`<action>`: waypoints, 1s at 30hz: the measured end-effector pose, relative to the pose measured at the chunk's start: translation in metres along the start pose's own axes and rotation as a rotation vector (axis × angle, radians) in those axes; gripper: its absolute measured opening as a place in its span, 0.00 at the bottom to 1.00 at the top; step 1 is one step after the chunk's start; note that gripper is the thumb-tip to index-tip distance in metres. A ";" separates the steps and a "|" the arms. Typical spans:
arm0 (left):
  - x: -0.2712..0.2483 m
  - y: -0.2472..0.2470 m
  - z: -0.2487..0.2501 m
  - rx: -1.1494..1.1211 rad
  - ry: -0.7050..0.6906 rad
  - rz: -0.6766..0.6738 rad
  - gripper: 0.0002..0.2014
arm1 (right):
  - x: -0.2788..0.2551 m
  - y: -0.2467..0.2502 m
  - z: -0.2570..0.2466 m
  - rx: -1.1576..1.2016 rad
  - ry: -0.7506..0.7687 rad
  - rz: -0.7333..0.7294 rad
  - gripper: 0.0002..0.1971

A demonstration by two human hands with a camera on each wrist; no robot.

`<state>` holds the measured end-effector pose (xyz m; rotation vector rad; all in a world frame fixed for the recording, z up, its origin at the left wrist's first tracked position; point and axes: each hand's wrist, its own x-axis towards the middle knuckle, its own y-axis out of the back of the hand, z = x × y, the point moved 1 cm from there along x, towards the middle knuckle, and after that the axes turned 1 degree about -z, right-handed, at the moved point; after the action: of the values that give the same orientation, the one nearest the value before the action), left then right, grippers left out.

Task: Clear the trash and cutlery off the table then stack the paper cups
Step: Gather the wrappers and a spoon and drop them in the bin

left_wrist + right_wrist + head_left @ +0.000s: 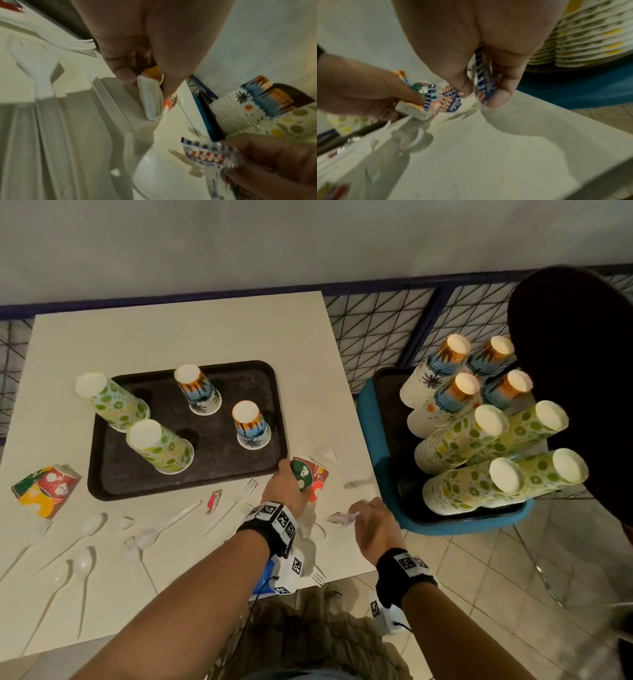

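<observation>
**Clearing barely begun: two bits of trash in hand, cutlery and cups untouched**

I had my left hand at centre frame in the head view, fingers curled round a crushed red-green cup just beside the lower right corner of the black tray. My right hand sat lower right of it, fingers pinching a small striped wrapper above the counter edge.

Progress, as I judged it: early. Trash left on the counter was another crushed cup at the far left and a small red scrap below the tray. White plastic spoons and forks lay scattered across the lower left, plus a fork right of the cup I held. None of the cutlery looked cleared. Four upside-down paper cups stood apart on the tray, unstacked. Tall cup stacks already leaned in a tray on the blue chair at right.

View differences: the head view alone gave the whole layout and the leftover count. The left wrist view showed the cup's flattened white base squeezed between thumb and fingers, which the head view hid. The right wrist view showed the wrapper's blue and orange print and the pinch on it clearly; in the head view it was only a pale blur.
</observation>
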<state>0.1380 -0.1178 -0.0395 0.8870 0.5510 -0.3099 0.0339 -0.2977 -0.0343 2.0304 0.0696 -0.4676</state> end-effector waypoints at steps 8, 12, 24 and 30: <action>-0.021 0.025 -0.019 -0.218 -0.077 0.029 0.15 | 0.018 0.021 -0.038 0.177 0.098 -0.010 0.13; -0.031 0.030 -0.015 -0.387 -0.072 -0.056 0.11 | 0.027 0.014 -0.066 0.311 0.144 0.024 0.10; -0.035 0.041 -0.022 -0.667 -0.032 -0.159 0.16 | 0.037 -0.009 -0.109 0.514 0.164 0.036 0.17; -0.031 0.048 -0.033 -0.729 -0.032 -0.192 0.07 | 0.037 -0.011 -0.105 0.870 0.084 -0.082 0.27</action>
<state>0.1247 -0.0614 -0.0081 0.1246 0.6586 -0.2673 0.0965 -0.2080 -0.0128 2.9100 -0.0053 -0.5142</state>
